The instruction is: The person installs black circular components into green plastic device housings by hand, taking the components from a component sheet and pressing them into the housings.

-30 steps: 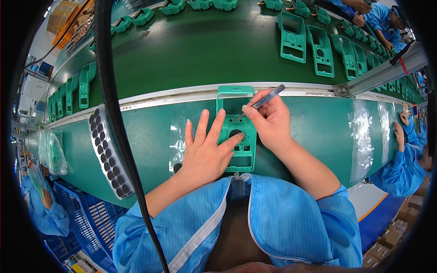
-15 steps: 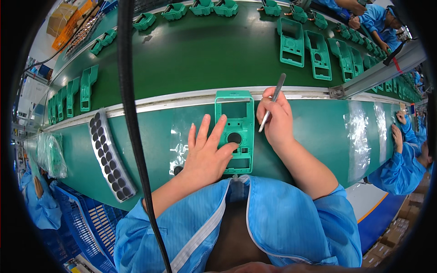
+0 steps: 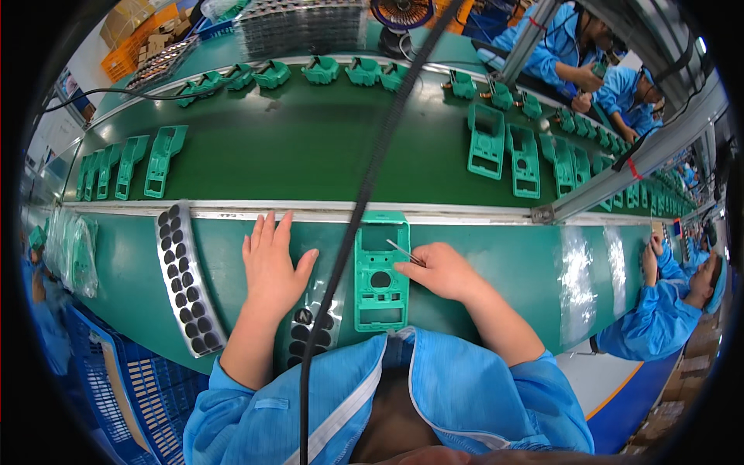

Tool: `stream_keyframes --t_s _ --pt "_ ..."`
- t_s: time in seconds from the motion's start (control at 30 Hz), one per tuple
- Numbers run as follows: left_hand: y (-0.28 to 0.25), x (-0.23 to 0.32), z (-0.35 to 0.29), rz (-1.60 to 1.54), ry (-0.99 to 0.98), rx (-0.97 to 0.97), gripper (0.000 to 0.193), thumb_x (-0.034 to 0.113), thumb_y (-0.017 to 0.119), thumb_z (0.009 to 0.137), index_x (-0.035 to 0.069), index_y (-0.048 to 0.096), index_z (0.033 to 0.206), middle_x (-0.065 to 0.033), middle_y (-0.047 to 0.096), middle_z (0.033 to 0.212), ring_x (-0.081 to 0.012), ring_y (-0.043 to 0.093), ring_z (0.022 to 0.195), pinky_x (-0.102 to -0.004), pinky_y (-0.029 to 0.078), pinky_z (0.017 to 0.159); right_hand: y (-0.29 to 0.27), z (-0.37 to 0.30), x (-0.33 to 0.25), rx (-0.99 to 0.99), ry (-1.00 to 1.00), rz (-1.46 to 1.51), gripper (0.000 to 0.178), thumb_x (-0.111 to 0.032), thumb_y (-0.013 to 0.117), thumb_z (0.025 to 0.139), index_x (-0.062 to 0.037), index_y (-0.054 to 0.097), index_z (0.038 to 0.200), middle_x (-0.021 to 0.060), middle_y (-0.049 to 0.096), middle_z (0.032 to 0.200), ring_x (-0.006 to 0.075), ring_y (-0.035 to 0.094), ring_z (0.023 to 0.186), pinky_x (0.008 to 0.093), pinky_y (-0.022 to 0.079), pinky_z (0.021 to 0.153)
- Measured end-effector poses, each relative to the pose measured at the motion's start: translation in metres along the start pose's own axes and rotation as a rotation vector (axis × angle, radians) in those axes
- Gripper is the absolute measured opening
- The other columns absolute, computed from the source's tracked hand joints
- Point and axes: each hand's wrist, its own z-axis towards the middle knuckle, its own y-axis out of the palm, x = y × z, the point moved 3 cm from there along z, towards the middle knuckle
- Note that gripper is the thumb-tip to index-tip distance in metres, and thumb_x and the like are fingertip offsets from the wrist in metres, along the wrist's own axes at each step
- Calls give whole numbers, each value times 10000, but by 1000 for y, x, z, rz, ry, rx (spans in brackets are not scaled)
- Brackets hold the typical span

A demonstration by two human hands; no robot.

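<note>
A green plastic housing (image 3: 362, 298) lies lengthwise in front of me on the bench, with a black disc (image 3: 380, 280) in its round recess. My right hand (image 3: 446, 270) is closed on metal tweezers (image 3: 404, 253) at the housing's right edge. Their tips point left and away over the upper part of it. To the left, my left hand (image 3: 275, 267) is open and holds nothing, its fingers reaching toward the metal rail. Below it, partly behind the dark cable, lies a clear sheet with black discs (image 3: 302, 316).
A longer strip of black discs (image 3: 184, 283) lies at left, near a bagged green part (image 3: 80, 256). Beyond the rail (image 3: 457, 211), a green belt (image 3: 310, 147) carries several housings. A dark cable (image 3: 364, 186) hangs across the view. Co-workers sit at right.
My left hand has left the housing and moved left. My right hand has come in to the housing's edge, its tweezers now tilted left. The view has shifted, showing more beyond the belt.
</note>
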Motion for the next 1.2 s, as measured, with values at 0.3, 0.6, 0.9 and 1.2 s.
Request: stream_keyframes --t_s 0.3,0.6,0.9,1.2 --pt "6 -13 0 -99 14 -29 373 232 783 675 69 631 975 -217 477 1309 -357 394 1276 -468 326 1016 -48 72 33 531 -17 101 431 -379 558 869 39 589 765 188 562 641 331 556 625 416 426 607" --pt "33 -39 7 -777 -131 6 170 120 610 864 28 568 1000 -156 613 988 -168 617 625 -277 464 519 -20 68 27 630 -152 886 307 -317 481 951 -29 574 895 35 509 591 162 498 550 294 404 522" --pt "50 7 -25 -1646 -396 -218 727 54 563 878 130 137 1462 -166 475 1293 -215 625 903 -308 488 807 61 18 4 -6 -163 1288 354 -350 382 994 -52 505 848 40 481 624 115 458 514 238 364 452" --pt "45 13 -25 -1393 -290 -710 724 16 484 906 74 44 1477 -151 642 995 -149 636 754 -261 524 676 18 5 -16 431 -631 821 59 -37 623 821 21 614 818 76 587 822 95 508 595 233 418 535"
